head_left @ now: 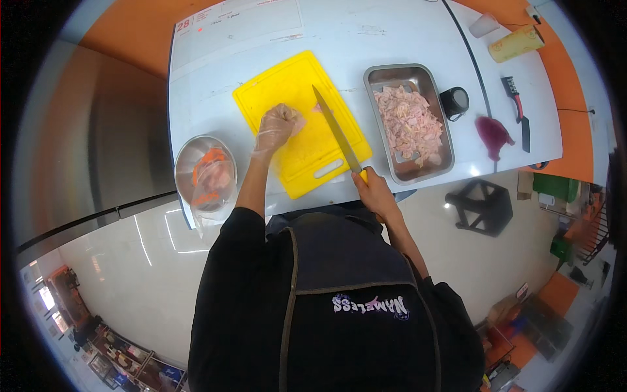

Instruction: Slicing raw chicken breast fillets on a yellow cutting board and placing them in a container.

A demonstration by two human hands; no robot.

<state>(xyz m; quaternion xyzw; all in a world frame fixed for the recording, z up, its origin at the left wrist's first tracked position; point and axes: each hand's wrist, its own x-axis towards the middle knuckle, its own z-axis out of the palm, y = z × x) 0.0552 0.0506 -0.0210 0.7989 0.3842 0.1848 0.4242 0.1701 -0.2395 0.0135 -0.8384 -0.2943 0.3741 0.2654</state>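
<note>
My left hand [277, 128], in a clear plastic glove, grips a piece of pale raw meat [298, 126] over the yellow cutting board [306, 147]. My bare right hand [374, 192] holds the yellow handle of a long kitchen knife [339, 133], its blade slanting across the board's right side. A small scrap of meat [317, 108] lies beside the blade. To the right, a steel tray [422, 175] holds many cut pale meat pieces [409, 122]. At the left, a steel bowl [184, 164] contains a plastic bag [214, 181] with meat and something orange.
Right of the tray are a black cylindrical object [455, 103], a purple cloth or glove [492, 137], a handheld knife sharpener [517, 100], a yellow roll [517, 44] and a translucent cup [484, 25]. A black stool [482, 206] stands on the floor beyond the table's near edge.
</note>
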